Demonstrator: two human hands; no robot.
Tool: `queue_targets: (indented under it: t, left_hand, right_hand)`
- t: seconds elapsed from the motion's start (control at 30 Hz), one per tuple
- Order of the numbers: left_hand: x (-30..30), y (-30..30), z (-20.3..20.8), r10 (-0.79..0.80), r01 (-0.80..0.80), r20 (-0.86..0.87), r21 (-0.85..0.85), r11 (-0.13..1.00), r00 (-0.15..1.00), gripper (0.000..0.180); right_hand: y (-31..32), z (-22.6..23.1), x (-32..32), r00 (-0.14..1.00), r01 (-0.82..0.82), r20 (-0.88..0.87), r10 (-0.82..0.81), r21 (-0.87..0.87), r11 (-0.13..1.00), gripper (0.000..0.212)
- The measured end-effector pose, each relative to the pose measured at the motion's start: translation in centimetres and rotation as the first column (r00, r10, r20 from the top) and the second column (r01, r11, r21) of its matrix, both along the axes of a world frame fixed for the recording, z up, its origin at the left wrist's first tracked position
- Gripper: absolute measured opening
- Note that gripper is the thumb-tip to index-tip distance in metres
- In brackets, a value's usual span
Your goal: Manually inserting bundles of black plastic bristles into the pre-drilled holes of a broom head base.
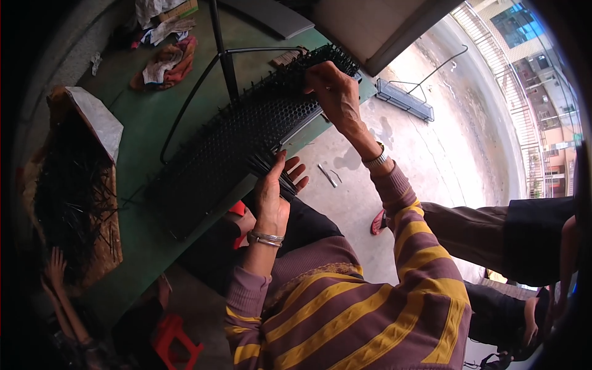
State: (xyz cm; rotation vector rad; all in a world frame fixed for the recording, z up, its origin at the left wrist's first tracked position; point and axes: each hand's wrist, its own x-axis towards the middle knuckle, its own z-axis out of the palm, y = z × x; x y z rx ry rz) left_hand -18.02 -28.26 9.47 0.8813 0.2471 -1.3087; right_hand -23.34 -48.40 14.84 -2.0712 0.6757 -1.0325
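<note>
A long black panel full of small holes [265, 126] lies across the green table [145, 126]. Short dark pieces stick up densely along its far edge and far end. My right hand [336, 89] is over that far end, its fingers pinched together; whatever is between them is hidden. In my left hand [272, 194], beside the panel's near edge, is a bundle of thin black strips [262, 165], gripped between thumb and palm while some fingers stretch outward. More loose black strips [68, 197] fill an opened carton [102, 129] on the left.
A black metal stand [226, 68] rises behind the panel. Crumpled cloths [169, 65] lie at the back left. Another person's hand [55, 268] reaches to the carton; a red stool [172, 339] is below. Someone stands at the right [468, 231]. A wire rack [404, 98] is on the floor.
</note>
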Motion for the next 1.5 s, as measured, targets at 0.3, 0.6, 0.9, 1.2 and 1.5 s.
queue_targets:
  t: [0.3, 0.6, 0.9, 1.2, 1.5]
  left_hand:
    - [0.1, 0.1, -1.1, 0.061, -0.064, -0.064, -0.043, 0.997, 0.996, 0.022]
    - [0.4, 0.6, -0.8, 0.05, -0.052, -0.057, -0.029, 0.998, 0.997, 0.025]
    - [0.4, 0.8, -0.7, 0.003, -0.003, -0.039, -0.008, 1.0, 0.999, 0.025]
    - [0.6, 1.0, -1.6, 0.027, -0.028, -0.045, -0.013, 1.0, 0.999, 0.025]
    - [0.2, 0.7, -1.2, 0.066, -0.067, -0.043, -0.021, 0.998, 0.997, 0.023]
  right_hand:
    - [-0.7, -0.8, 0.9, 0.999, -0.009, -0.046, 0.007, -0.059, 0.998, 0.012]
    - [-1.4, -0.3, 0.7, 0.986, -0.107, -0.142, 0.084, -0.16, 0.981, 0.008]
    - [-1.0, 1.3, 1.0, 0.96, -0.112, -0.268, 0.084, -0.088, 0.99, 0.008]
    - [-1.9, 1.7, 1.1, 0.936, -0.2, -0.315, 0.154, -0.119, 0.973, 0.007]
    - [-2.2, 0.9, 2.1, 0.957, -0.22, -0.219, 0.19, -0.123, 0.968, 0.01]
